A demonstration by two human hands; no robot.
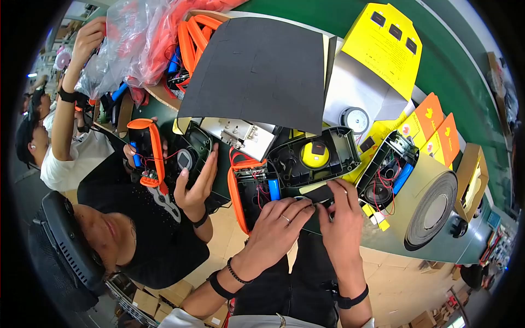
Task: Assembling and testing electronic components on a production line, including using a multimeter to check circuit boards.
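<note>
My left hand [273, 227] is bent at the table's near edge, its fingers close together and pointing toward my right hand. Whatever lies under those fingertips is hidden. My right hand [343, 221] is closed, with thumb and index finger pinched at a small dark piece that I cannot make out. Just beyond both hands lies an open black plastic housing [345, 146] with a round yellow piece [315, 155] in it. Beside my left hand stands an orange-rimmed casing [237, 202] with a blue battery cell [274, 189] and red wires. Right of my right hand sits an open black speaker unit [377, 188] with another blue cell.
A large black sheet [257, 68] covers the middle back. Yellow box [377, 38], orange cards [437, 128] and a grey tape roll [435, 210] are at right. At left a co-worker's hand [199, 188] touches a black housing; a plastic bag [136, 44] lies behind.
</note>
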